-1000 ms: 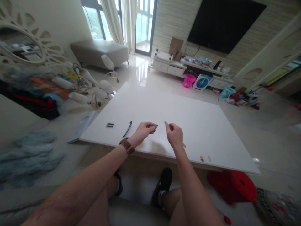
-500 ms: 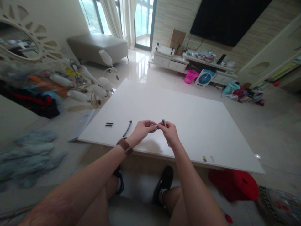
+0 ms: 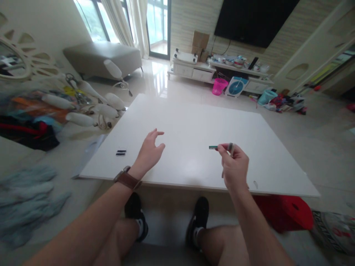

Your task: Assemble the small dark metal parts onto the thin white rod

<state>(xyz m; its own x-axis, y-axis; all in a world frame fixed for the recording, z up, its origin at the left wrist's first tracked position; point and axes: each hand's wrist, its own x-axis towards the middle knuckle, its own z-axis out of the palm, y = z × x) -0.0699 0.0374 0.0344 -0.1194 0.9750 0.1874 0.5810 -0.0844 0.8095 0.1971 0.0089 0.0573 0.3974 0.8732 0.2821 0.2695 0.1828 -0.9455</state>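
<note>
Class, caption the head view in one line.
Right hand holding a small green strip over a white tabletop, left hand open.

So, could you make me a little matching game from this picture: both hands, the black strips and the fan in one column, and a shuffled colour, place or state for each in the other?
Column one:
1. left hand
2. right hand
3. black strips
4. fan

Column two:
a. blue and white
b. closed on a small green piece
c. lying on the white tabletop
d. open

Right pairs: 1-d, 2-b, 3-c, 4-a
</note>
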